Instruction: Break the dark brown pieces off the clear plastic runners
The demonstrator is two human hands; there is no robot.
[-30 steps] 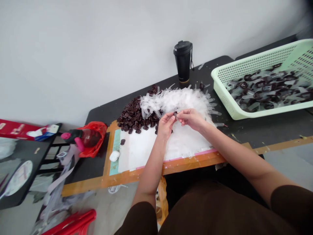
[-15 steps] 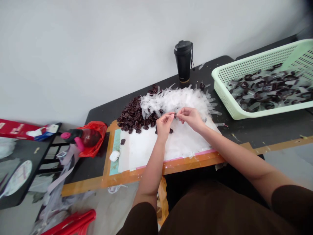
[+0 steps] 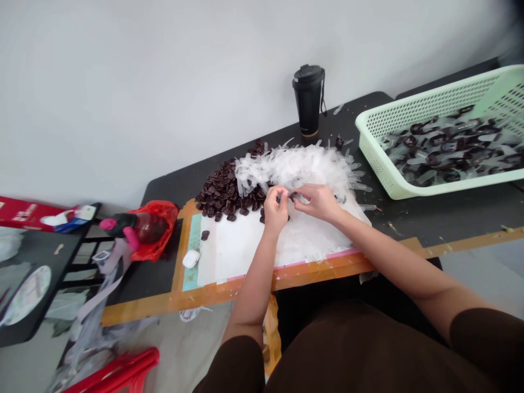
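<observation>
My left hand [image 3: 277, 207] and my right hand [image 3: 318, 202] are close together over the white work surface [image 3: 237, 245]. Between their pinched fingertips is a small dark piece [image 3: 292, 195], partly hidden by the fingers. Behind my hands lies a heap of whitish translucent strips [image 3: 295, 164]. To its left is a pile of dark brown pieces [image 3: 223, 188], and one loose dark piece [image 3: 205, 235] rests near the sheet's left edge. A few more dark pieces show beside my left hand.
At the right, a pale green basket [image 3: 409, 188] holds many dark pieces with translucent strips. A black lidded cup [image 3: 308, 103] stands behind the heap. At the left are a white case [image 3: 191, 258] and a bottle [image 3: 151, 226] in a red bag [image 3: 166, 210].
My fingertips have shifted slightly around the small dark piece, and my left fingers are drawn in more. The piles look unchanged.
</observation>
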